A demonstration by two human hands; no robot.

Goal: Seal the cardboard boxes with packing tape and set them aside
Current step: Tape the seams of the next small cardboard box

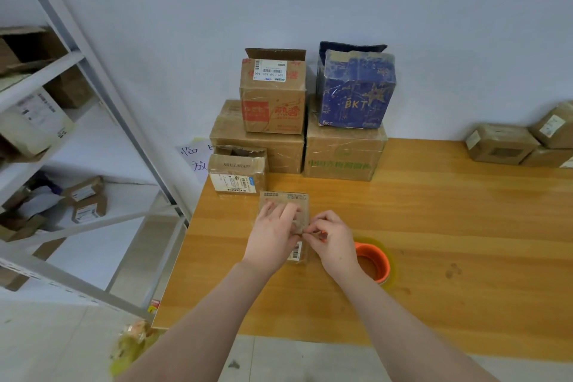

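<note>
A small cardboard box [283, 200] lies on the wooden table [434, 226] in front of me. My left hand [271, 237] rests over its top with the fingers curled down on the flap. My right hand [333, 240] pinches something small and orange at the box's near right corner; whether it is a cutter or a tape end I cannot tell. A roll of clear packing tape with an orange core [373, 260] lies on the table just right of my right hand.
Behind stand a small brown box [237, 175], two larger boxes [344, 153] carrying an open printed box [273, 93] and a blue BKT box [356, 87]. More parcels [504, 144] sit far right. A metal shelf rack [93, 121] stands left.
</note>
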